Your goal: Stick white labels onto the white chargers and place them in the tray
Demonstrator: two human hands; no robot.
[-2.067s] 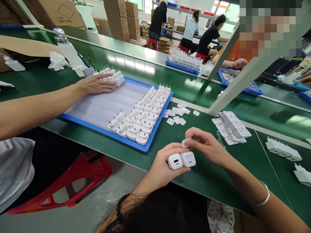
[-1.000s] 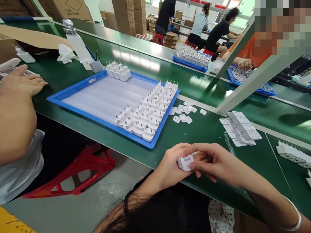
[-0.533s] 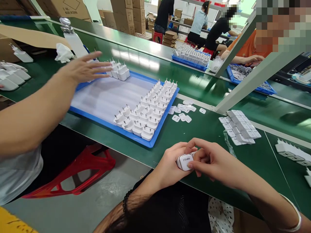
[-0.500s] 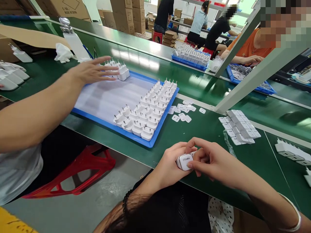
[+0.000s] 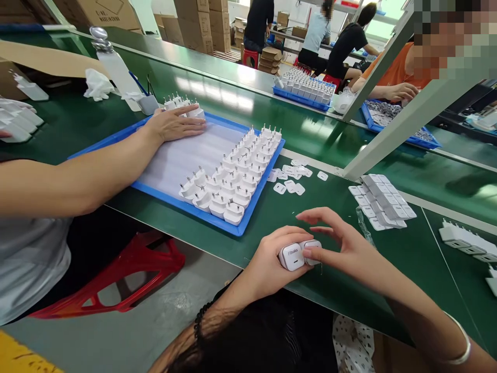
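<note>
My left hand is wrapped round two white plug chargers side by side, their flat faces turned up. The left charger shows printed lettering and a small port slot. Its neighbour, the right charger, is partly covered by my thumb. My right hand has its fingers spread apart, with the thumb resting on that right charger's face. Beyond my hands lie loose white face plates and a stack of white plates. A blue tray holds rows of white chargers, prongs up.
At left a co-worker's hand touches chargers at the tray's far edge. A dispenser bottle stands behind. More chargers lie at right. A slanted metal post rises by the conveyor, and a red stool is below.
My right fingers have opened and lifted off, uncovering the second charger and the first one's port. The co-worker's hand has lowered onto the chargers at the tray's far edge.
</note>
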